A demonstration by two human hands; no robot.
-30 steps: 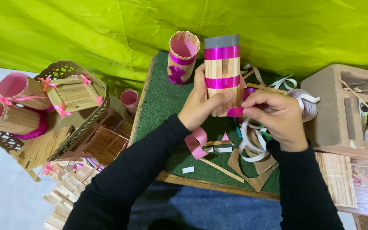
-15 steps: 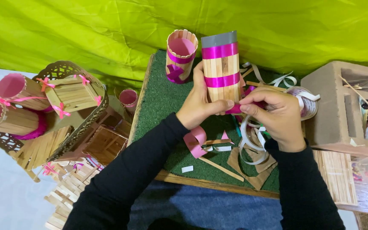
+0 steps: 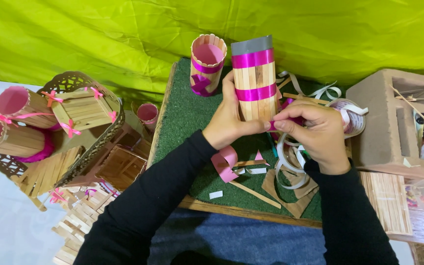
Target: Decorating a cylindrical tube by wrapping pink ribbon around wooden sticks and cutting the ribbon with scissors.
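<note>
Popsicle-stick cylinder [image 3: 255,86], banded twice with magenta ribbon and capped by a grey rim, is held upright above the green turf-covered board [image 3: 185,115]. It is gripped around its lower left side by the left hand [image 3: 231,118], whose fingers are wrapped onto the sticks. At the cylinder's lower right edge a magenta ribbon end [image 3: 276,125] is pinched narrowly between the thumb and forefinger of the right hand [image 3: 315,132], pressed against the sticks.

Just behind and to the left, a second, shorter stick cup with a pink lining [image 3: 207,64] is seen standing on the board. Below the hands, a curl of pink ribbon [image 3: 224,164], loose white ribbon strips [image 3: 290,172], a single wooden stick [image 3: 253,194] and brown card scraps [image 3: 290,203] are scattered on the turf. A spool of white ribbon [image 3: 352,118] lies just beyond the right hand. A brown cardboard box [image 3: 388,127] is set at the right, and finished stick baskets with pink bows [image 3: 82,108] are gathered at the left. A yellow-green cloth [image 3: 123,34] fills the background.
</note>
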